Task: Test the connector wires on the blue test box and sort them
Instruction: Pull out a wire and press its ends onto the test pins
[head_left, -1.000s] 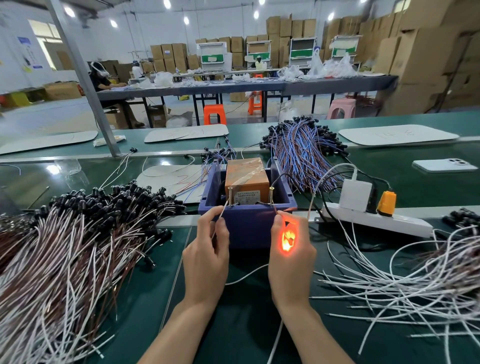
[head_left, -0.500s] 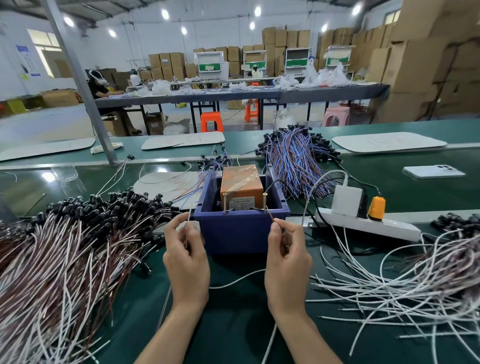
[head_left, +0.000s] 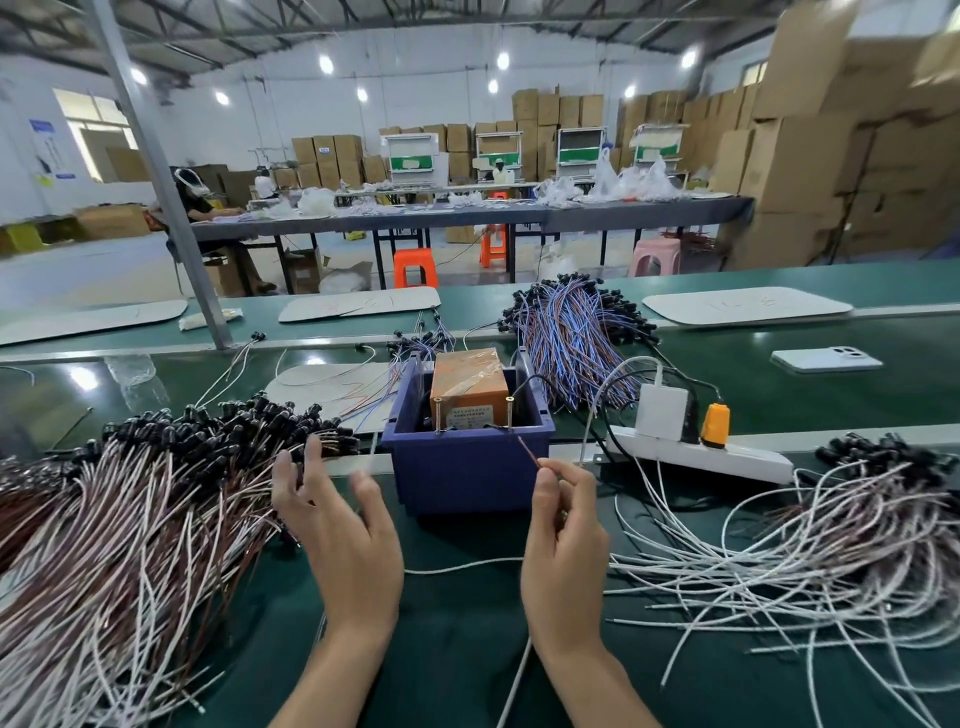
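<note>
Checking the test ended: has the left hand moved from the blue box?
Yes: left hand shifted leftward, away from the blue box, toward the wire pile.

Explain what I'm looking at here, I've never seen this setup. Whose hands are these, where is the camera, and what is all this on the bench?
There is no machine here: these are a person's two bare hands, filmed by one camera worn on their head, looking forward and down. The left hand is open, its fingers spread next to the pile of white and brown wires with black connectors on the left. The right hand pinches a thin brown wire, whose tip points up toward the blue test box. Inside the box sits an orange unit with two upright metal posts at its front. A heap of white wires lies on the right, a blue and red bundle behind the box, and a white power strip beside it, all on the green bench.
</note>
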